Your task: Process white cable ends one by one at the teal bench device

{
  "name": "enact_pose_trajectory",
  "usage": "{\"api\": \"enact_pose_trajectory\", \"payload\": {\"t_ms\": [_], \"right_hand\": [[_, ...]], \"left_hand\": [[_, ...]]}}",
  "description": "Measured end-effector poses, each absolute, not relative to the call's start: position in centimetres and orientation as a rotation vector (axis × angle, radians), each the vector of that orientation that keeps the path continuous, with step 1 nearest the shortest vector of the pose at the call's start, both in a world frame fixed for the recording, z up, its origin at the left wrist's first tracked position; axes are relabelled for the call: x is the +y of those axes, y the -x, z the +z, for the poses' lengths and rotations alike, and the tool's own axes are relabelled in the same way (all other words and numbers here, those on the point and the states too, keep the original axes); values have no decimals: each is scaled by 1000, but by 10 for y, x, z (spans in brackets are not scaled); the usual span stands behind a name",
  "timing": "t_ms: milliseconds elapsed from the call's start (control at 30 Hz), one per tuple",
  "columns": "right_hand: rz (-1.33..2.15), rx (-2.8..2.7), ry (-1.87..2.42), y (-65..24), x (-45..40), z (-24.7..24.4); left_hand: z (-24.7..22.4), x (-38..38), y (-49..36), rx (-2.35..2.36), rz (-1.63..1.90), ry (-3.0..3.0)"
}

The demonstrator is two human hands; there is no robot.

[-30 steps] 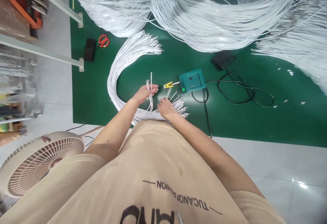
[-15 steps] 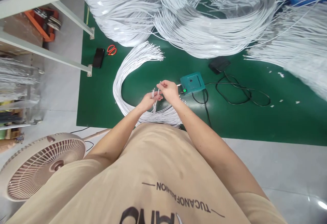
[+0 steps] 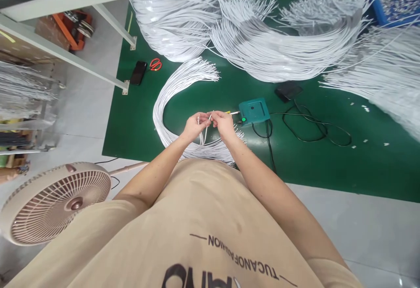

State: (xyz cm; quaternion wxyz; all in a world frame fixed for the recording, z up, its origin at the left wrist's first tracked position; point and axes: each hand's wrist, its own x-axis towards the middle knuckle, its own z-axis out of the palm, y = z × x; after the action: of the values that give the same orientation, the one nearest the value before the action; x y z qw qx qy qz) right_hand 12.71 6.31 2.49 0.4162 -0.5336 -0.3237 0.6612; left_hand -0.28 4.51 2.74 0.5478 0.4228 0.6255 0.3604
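Note:
My left hand is closed around a few white cables that loop down toward my body. The fingers of my right hand pinch one white cable end and meet my left fingertips. Both hands hover over the inside of a curved bundle of white cables lying on the green table. Just right of my right hand stands a small teal device with a green button and a thin metal tip pointing at the hand. Fine detail at the fingertips is too small to make out.
Large heaps of white cables cover the far side of the green table. Orange-handled scissors and a black phone lie at left. A black adapter and cords sit at right. A fan stands at lower left.
My hands have come together, the right one lower and closer to the left fingertips. The whole view has shifted slightly, with the table's things appearing a little further right.

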Motion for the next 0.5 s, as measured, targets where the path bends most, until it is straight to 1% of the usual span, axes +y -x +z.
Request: {"api": "enact_pose_trajectory", "payload": {"t_ms": [67, 133, 300, 500], "right_hand": [[1804, -655, 1233, -127, 62, 27], [1850, -562, 1201, -127, 61, 29], [1791, -485, 1278, -128, 62, 29], [1756, -567, 1276, -129, 62, 29]], "left_hand": [[28, 46, 4, 1494, 829, -992], [29, 46, 5, 1495, 796, -991], [34, 43, 6, 1462, 749, -989], [34, 43, 5, 1463, 781, -1008]]}}
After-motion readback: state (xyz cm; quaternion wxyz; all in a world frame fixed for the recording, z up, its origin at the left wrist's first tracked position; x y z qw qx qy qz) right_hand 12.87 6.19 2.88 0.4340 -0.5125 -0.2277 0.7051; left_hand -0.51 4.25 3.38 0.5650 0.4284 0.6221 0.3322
